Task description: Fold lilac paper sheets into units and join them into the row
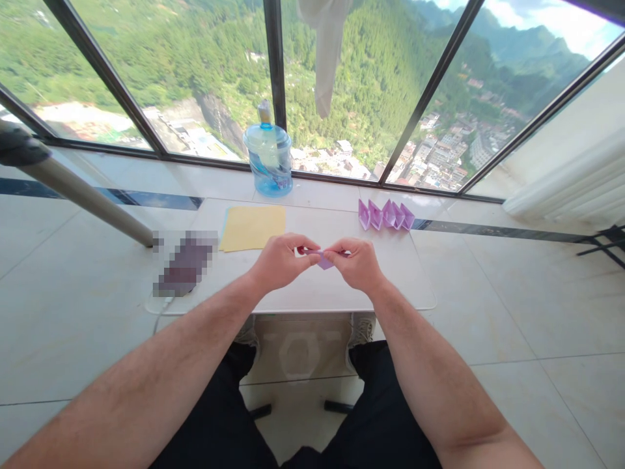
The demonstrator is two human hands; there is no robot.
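Between both hands, above the front part of the white table, is a small folded piece of purple paper. My left hand pinches its left side between thumb and fingers. On the opposite side my right hand grips it the same way. The paper's lower tip points toward me; much of the rest is hidden by my fingers. At the table's back right stands a row of several purple folded paper boats. A stack of yellow paper sheets lies left of my hands, with a bluish sheet edge showing.
Behind the table, a blue water jug stands by the window. A blurred-out dark object with a white cable lies at the table's left end. A grey pole slants in from the left. White curtains hang at right.
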